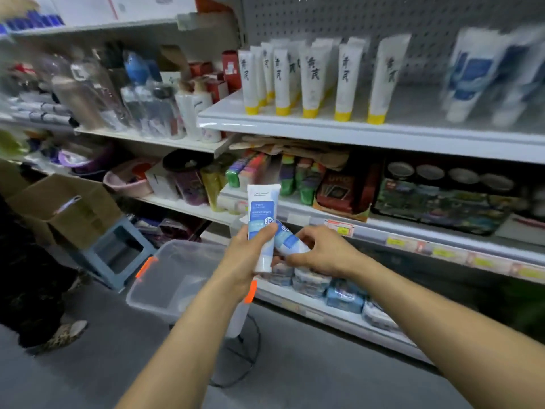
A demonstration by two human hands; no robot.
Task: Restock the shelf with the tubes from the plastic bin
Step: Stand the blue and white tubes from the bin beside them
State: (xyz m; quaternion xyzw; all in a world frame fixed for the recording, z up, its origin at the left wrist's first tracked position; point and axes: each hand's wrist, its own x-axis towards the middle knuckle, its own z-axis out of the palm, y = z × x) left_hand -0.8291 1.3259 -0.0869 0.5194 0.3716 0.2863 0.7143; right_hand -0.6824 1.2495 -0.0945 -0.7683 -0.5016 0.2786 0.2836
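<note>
My left hand point(247, 255) grips a blue-white tube point(262, 208) upright and my right hand point(321, 252) holds a second tube point(290, 240). I'd stand both cap-down on the shelf point(418, 125) above.

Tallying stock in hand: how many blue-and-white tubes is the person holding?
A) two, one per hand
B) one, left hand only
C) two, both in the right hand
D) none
A: the left hand grips an upright tube, and the right hand holds a second, tilted tube.
</note>
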